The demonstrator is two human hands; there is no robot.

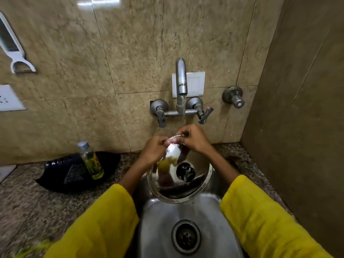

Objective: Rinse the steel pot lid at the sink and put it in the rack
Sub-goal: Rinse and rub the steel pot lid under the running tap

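The round steel pot lid (193, 190) with a black knob (185, 171) is held tilted over the steel sink (162, 229), its knob side toward me. My left hand (153, 150) grips the lid's far rim on the left. My right hand (193, 139) pinches the same far rim on the right, fingers curled over the edge. Water runs from the wall tap (181, 81) down onto my right hand and the lid's top edge. No rack is in view.
A clear bottle of yellow-green liquid (91, 161) stands on a black tray (55, 177) on the granite counter left of the sink. A white peeler (13, 47) hangs on the wall at upper left. A side wall (297, 108) closes the right.
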